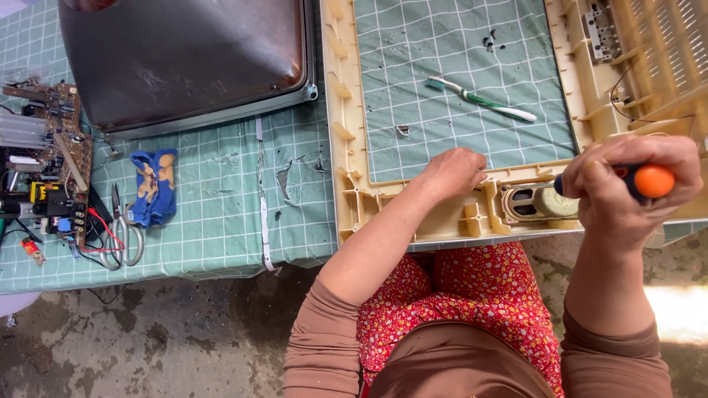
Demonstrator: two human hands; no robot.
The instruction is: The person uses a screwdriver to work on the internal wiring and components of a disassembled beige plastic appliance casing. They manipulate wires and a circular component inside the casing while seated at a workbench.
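Observation:
A beige plastic television front frame (341,110) lies face down on the green checked tablecloth. My left hand (451,174) rests on the frame's near rail, fingers curled against it. My right hand (636,188) grips a screwdriver with an orange and dark handle (650,180), held over an oval speaker (537,203) set in the frame's near right corner. The screwdriver's tip is hidden by my hand.
A green and white toothbrush (483,99) lies inside the frame. A dark picture tube (184,59) sits at the back left. A circuit board with wires (51,162), scissors (122,228) and a blue cloth (153,186) lie at the left. The table's near edge (147,276) meets concrete floor.

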